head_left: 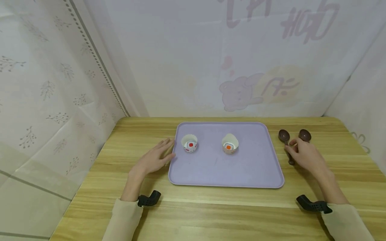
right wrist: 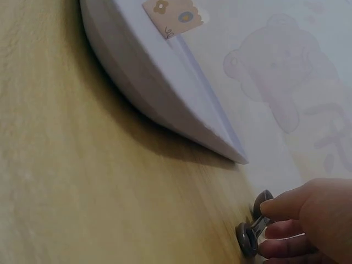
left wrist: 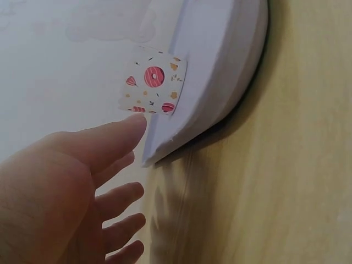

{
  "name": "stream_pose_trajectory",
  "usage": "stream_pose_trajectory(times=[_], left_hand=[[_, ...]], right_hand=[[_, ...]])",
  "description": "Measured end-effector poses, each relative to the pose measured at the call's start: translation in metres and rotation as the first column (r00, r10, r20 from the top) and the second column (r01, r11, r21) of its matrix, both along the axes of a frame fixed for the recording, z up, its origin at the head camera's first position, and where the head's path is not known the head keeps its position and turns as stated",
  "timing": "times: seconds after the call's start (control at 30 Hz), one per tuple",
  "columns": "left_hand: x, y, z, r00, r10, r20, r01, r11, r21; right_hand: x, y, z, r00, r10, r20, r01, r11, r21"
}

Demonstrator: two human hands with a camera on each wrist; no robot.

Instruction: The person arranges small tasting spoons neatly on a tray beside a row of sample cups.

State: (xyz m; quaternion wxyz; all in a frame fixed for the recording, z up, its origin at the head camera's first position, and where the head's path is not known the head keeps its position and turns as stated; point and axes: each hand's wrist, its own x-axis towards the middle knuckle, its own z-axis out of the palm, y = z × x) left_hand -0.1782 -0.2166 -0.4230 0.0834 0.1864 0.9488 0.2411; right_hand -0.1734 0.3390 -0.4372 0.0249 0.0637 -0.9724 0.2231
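Note:
My left hand (head_left: 152,159), fingers spread, lies at the left rim of the lavender tray (head_left: 211,172). In the left wrist view its thumb overlaps the lower edge of a white paper baking cup (left wrist: 151,82) with a donut print. My right hand (head_left: 308,156) pinches the handle of a dark brown spoon (head_left: 291,160) between thumb and fingers, just below the bowl. A second brown spoon (head_left: 305,135) lies to the right, its handle hidden by that hand. The right wrist view shows the pinched spoon (right wrist: 247,241) low at the fingertips.
Inside the tray stand two paper cups: the left cup (head_left: 194,147) with a red-marked piece in it, the other cup (head_left: 230,151) with an orange-marked piece (head_left: 229,147). A patterned curtain (head_left: 181,67) hangs behind the wooden table (head_left: 211,214).

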Motion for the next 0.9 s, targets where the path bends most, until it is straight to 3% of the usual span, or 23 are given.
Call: stream_pose_trajectory(times=[0.4, 0.9], left_hand=[[-0.0021, 0.0022, -0.0065, 1.000, -0.015, -0.003, 0.015, 1.000, 0.002], [-0.0010, 0.0046, -0.0069, 1.000, -0.026, -0.008, 0.026, 1.000, -0.010]], right_hand=[[-0.0014, -0.0029, -0.0022, 0.999, -0.008, -0.034, 0.007, 1.000, -0.008], [-0.0017, -0.0036, -0.0028, 0.997, 0.000, -0.076, -0.001, 1.000, -0.015]])
